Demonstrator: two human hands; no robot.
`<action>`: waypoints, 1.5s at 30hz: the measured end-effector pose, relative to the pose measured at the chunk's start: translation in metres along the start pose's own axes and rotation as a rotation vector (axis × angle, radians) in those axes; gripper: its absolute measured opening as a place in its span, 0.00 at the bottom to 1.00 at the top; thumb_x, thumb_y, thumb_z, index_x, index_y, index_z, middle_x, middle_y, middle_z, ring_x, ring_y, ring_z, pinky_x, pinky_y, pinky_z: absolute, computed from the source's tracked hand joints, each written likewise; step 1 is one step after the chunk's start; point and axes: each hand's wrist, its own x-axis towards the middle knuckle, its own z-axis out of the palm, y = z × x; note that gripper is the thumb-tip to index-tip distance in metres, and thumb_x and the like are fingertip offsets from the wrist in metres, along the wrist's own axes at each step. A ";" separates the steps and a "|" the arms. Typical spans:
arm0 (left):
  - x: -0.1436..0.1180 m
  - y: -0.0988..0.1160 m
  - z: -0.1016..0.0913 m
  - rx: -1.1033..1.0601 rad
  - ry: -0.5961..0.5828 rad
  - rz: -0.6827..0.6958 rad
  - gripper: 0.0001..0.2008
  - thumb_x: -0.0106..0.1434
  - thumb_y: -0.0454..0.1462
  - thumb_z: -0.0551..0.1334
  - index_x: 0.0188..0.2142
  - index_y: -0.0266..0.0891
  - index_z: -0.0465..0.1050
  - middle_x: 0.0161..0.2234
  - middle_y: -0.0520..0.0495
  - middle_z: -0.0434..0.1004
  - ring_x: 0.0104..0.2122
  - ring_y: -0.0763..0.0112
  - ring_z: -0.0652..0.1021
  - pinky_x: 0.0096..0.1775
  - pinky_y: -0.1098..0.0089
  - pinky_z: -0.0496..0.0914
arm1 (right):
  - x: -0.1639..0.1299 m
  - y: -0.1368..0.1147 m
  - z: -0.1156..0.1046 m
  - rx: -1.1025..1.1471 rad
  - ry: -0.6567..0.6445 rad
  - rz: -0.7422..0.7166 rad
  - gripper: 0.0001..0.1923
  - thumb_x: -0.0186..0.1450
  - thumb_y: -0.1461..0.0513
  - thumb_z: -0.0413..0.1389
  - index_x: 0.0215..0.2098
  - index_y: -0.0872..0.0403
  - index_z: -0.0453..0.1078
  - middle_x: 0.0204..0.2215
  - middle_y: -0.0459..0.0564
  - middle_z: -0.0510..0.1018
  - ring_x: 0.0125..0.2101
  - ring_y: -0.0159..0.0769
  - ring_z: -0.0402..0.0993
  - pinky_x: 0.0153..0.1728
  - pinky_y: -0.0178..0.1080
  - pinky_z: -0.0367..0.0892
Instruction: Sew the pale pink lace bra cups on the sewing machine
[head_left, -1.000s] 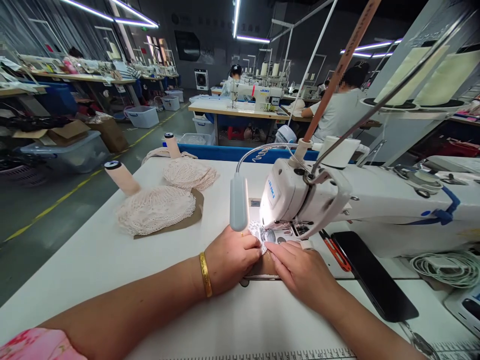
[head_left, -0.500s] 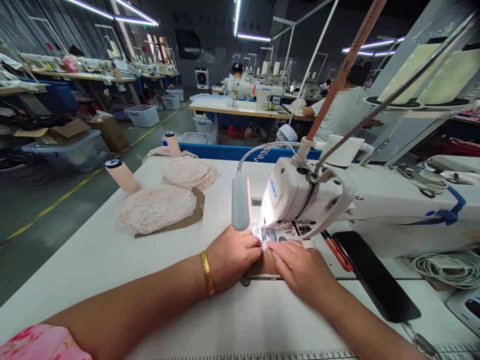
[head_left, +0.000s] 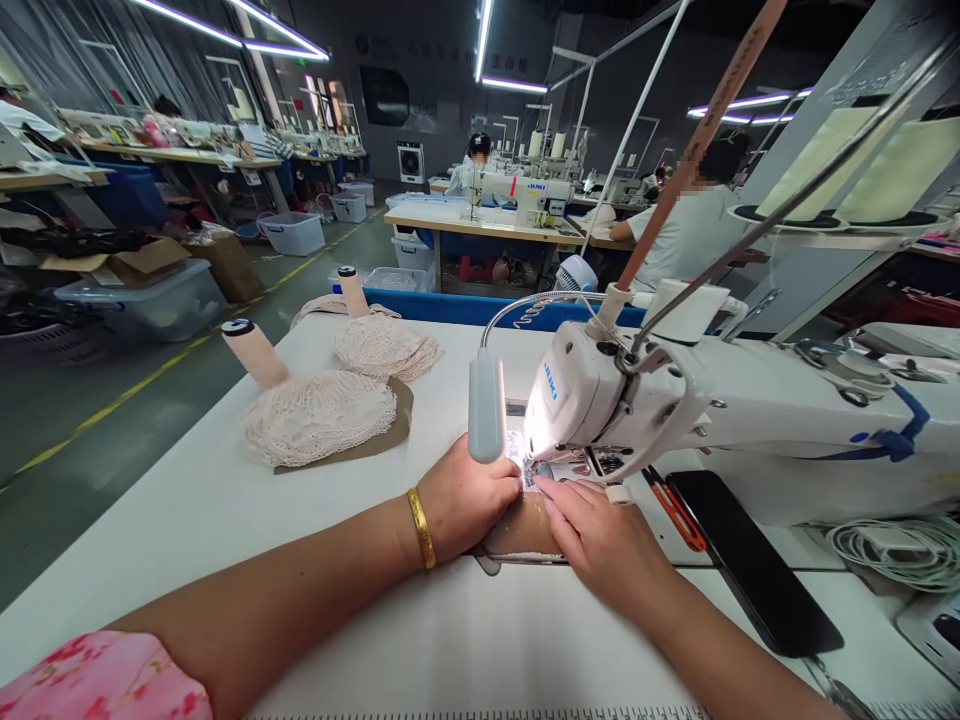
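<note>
My left hand [head_left: 474, 495], with a gold bangle at the wrist, has its fingers closed on white lace [head_left: 514, 446] just left of the needle area. My right hand [head_left: 611, 535] lies on the other side, its fingers stretched forward and the forefinger tip at the lace edge by the presser foot. Between both hands a tan piece [head_left: 525, 528] lies on the machine bed. Above them stands the white sewing machine [head_left: 577, 375], its needle area brightly lit. A grey lamp head [head_left: 487, 405] partly hides the lace. My right hand's fingertips are partly covered by glare.
Two lace piles [head_left: 319, 418] lie at the left, beside peach thread cones [head_left: 255, 352]. Right of the machine bed are orange-handled snips [head_left: 679, 515], a black phone [head_left: 754, 560] and a coiled cable [head_left: 892, 545]. Other people sit at machines beyond.
My left hand has shifted slightly up and away from me, and more of the tan piece shows between the hands. The view has tilted a little. My right hand stays almost in place.
</note>
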 end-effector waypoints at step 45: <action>-0.010 0.019 -0.004 -0.116 -0.025 0.001 0.11 0.70 0.31 0.58 0.40 0.40 0.80 0.37 0.43 0.82 0.38 0.62 0.78 0.44 0.59 0.70 | 0.002 -0.002 -0.028 0.097 -0.081 -0.186 0.17 0.71 0.71 0.47 0.45 0.50 0.75 0.38 0.51 0.81 0.38 0.41 0.75 0.42 0.43 0.69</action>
